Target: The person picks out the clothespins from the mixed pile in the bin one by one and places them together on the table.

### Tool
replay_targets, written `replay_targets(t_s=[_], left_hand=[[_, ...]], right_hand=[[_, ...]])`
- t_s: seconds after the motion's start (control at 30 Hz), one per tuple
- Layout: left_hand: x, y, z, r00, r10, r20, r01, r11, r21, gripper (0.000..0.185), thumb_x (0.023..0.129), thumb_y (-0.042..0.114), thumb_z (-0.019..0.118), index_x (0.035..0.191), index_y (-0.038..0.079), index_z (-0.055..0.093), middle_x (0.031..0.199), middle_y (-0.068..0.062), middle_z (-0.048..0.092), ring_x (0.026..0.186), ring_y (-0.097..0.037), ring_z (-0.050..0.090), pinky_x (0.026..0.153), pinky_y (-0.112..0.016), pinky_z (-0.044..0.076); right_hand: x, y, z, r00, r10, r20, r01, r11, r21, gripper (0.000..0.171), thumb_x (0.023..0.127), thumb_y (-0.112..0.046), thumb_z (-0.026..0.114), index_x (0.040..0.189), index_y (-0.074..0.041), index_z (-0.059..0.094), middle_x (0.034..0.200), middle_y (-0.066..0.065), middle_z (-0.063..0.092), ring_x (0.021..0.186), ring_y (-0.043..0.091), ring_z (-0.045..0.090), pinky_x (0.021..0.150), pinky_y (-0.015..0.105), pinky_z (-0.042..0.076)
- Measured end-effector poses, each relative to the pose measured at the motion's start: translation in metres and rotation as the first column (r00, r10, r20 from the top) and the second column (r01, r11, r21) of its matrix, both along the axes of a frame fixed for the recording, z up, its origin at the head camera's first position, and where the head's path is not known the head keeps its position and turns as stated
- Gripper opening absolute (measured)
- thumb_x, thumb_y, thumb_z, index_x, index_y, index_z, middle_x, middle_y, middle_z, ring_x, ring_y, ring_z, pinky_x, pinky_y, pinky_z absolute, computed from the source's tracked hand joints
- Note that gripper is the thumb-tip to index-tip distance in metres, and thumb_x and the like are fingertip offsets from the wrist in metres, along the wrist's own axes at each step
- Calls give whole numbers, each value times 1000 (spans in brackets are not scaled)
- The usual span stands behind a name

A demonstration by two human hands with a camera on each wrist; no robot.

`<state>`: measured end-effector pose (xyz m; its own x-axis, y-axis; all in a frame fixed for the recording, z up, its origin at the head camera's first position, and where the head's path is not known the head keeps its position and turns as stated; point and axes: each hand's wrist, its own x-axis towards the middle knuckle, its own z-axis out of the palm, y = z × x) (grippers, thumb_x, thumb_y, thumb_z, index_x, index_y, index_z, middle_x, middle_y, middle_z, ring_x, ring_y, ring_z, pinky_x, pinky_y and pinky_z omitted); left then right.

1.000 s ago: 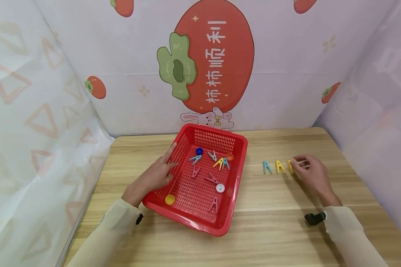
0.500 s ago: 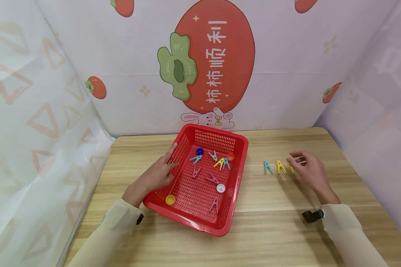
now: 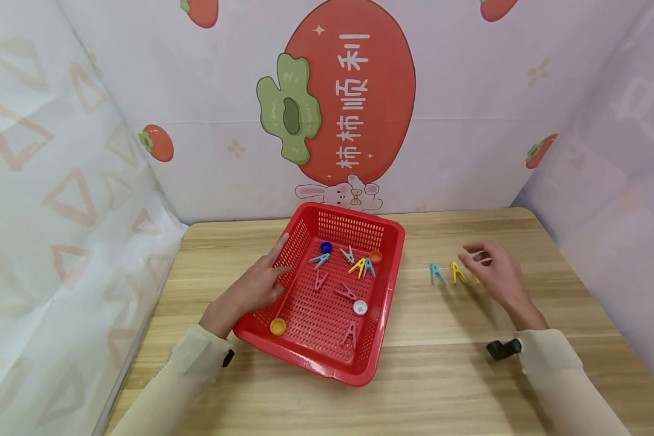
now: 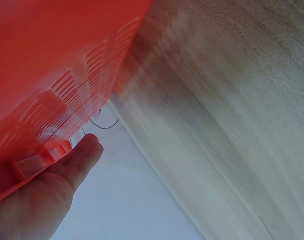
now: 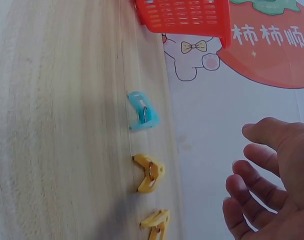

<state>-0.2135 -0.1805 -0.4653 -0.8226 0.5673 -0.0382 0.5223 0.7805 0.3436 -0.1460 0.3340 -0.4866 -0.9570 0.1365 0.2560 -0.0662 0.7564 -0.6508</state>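
Right hand [image 3: 493, 274] hovering over the table [image 3: 447, 363], fingers loosely spread and relaxed, holding nothing. Directly beneath and beside it, a row of three clothes pegs on the wood: blue peg [image 3: 436, 273] farthest left, yellow peg [image 3: 457, 272] next, second yellow peg [image 3: 475, 278] half hidden under the fingers. Same trio clear in the right wrist view, blue peg [image 5: 143, 111] nearest the basket, yellow peg [image 5: 150, 173] in the middle, second yellow peg [image 5: 157, 223] at the bottom edge, right hand [image 5: 269, 185] lifted clear of all three.

Left hand [image 3: 253, 286] resting against the left wall of the red basket [image 3: 327, 369], forefinger stretched along the rim, other fingers folded down against the outer side. From the left wrist view, left hand [image 4: 46, 195] tucked under the basket lip [image 4: 36, 162], touching it.

Inside the basket, a scatter: pink pegs [image 3: 350, 332], a blue-and-grey pair [image 3: 320, 260], a yellow and blue pair [image 3: 362, 266], plus bottle caps — blue [image 3: 326, 247], red [image 3: 375, 257], white [image 3: 360, 307], yellow [image 3: 277, 327].

Behind, a backdrop with a big persimmon print [image 3: 354, 91].
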Motion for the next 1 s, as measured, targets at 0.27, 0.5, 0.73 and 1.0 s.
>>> replay_targets(t_s=[0.27,0.5,0.73,1.0], left_hand=[[-1,0,-2,999,-16,-29,16,1000,-6,52,95,-1,73,146,-1,67,186,-6,0,150,-43,50,110,-52,59],[-1,0,-2,999,-17,-31,17,1000,-4,52,95,-1,73,146,-1,67,186,-6,-1,152,-43,49,111,-53,58],[-1,0,-2,1000,-13,-26,13,1000,-6,53,95,-1,73,147,-1,66,186,-5,-2,155,-43,45,110,-53,58],[-2,1,-3,999,-17,-33,17,1000,-6,52,94,-3,73,145,-2,68,186,-6,-1,153,-43,47,110,-52,59]], right_hand=[[-3,-8,3,1000,14,-27,-14,1000,-1,34,107,-25,71,129,1,73,126,25,71,105,36,67,81,7,43],[-4,-11,8,1000,18,-9,-18,1000,0,36,108,-29,69,130,-1,72,127,22,71,107,34,66,83,11,44],[-4,-16,12,1000,28,9,-28,1000,5,37,109,-30,68,131,0,71,127,23,71,108,36,66,86,17,46],[-6,-21,15,999,47,-23,-47,999,11,35,108,-26,69,129,1,72,125,24,72,107,38,68,87,22,50]])
